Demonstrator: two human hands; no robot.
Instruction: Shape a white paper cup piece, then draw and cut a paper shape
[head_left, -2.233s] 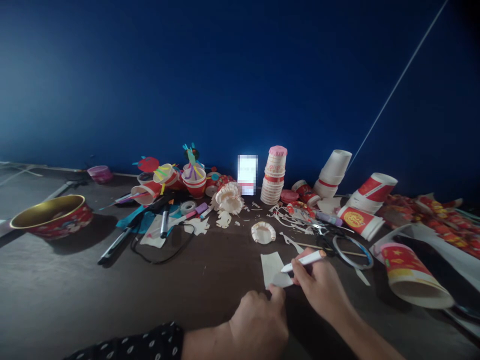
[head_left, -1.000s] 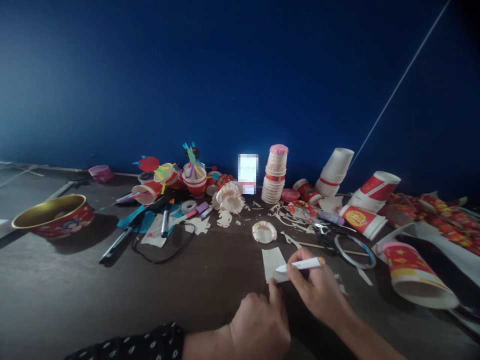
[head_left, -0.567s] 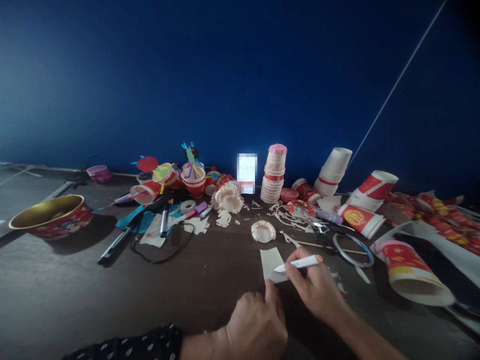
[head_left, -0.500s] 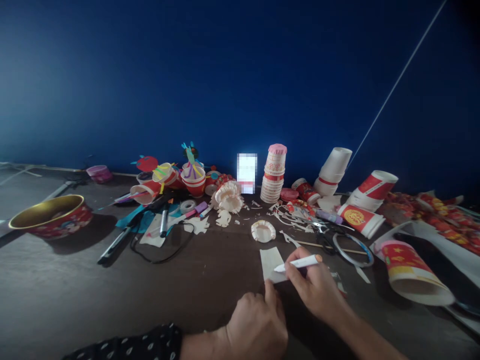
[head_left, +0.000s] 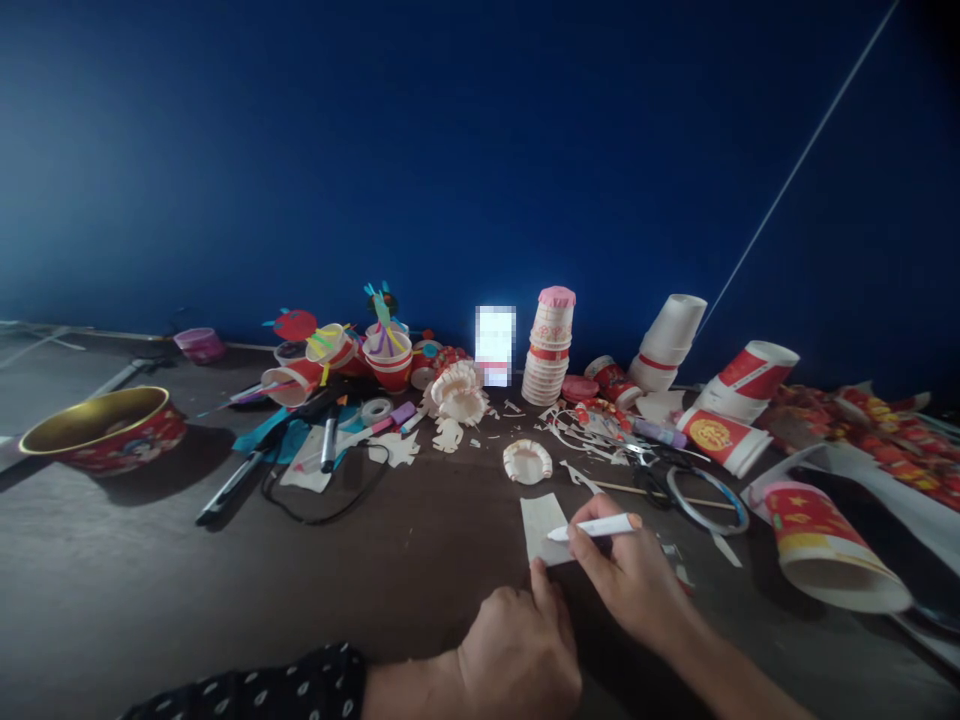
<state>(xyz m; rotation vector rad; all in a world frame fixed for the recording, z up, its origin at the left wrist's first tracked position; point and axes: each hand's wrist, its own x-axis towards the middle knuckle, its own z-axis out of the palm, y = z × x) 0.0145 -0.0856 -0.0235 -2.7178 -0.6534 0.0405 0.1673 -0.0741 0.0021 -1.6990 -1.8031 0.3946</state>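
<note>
A small white paper piece [head_left: 541, 522] lies on the dark table in front of me. My right hand [head_left: 634, 585] grips a white pen with an orange end [head_left: 596, 527], its tip resting on the paper's right part. My left hand [head_left: 521, 655] is curled, and one fingertip presses the paper's near edge. A round cut paper-cup bottom [head_left: 527, 462] lies just beyond the paper.
Paper cups stand stacked [head_left: 548, 350] or lie on their sides [head_left: 829, 549] at the back and right. Scissors [head_left: 651, 468], a ring [head_left: 707, 502] and paper scraps lie right of the paper. Markers [head_left: 328, 441], tape and decorated cups [head_left: 388, 360] crowd the left, beside a gold-lined red bowl [head_left: 101, 430].
The pen tip has moved left and away from me across the paper, from near its lower right corner to its middle right. My left hand kept pressing the near edge.
</note>
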